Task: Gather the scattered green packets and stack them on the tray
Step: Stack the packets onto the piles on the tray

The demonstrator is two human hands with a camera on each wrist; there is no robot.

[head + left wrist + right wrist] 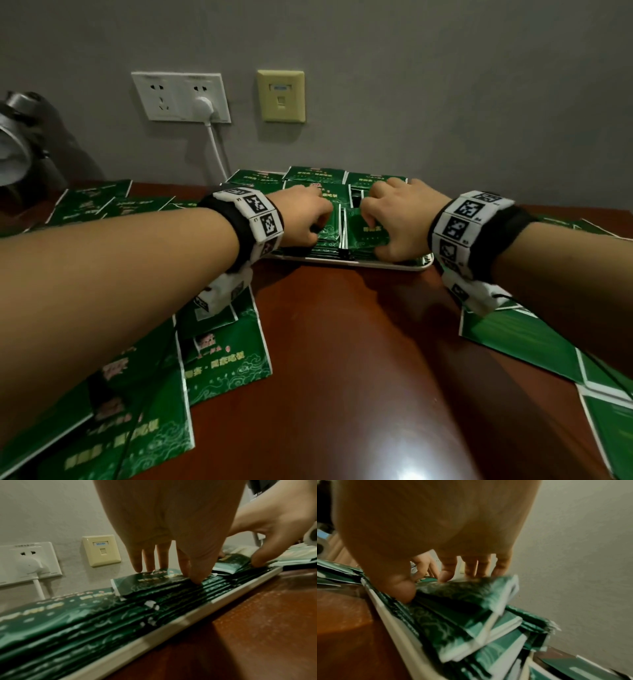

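Left hand fingers curled on top packet of left stack, right hand pinching packet atop right stack, both stacks on white tray at far table edge, loose green packets scattered near left and right.

Green packets: dark green, edged in white, printed with pale swirling cloud line-work and yellowish lettering; some carry a pink motif, though blur makes its form uncertain. Loose packets on the table show the same print. Tray: white to off-white rim. Table: glossy reddish-brown. Wall: plain grey. Socket plate: white, with a white plug and white cable. Data port plate: cream-yellow with a small blue label. Wristbands: black straps bearing white blocks with black-and-white square marker patterns. Metal object at far left: silver-grey and black.
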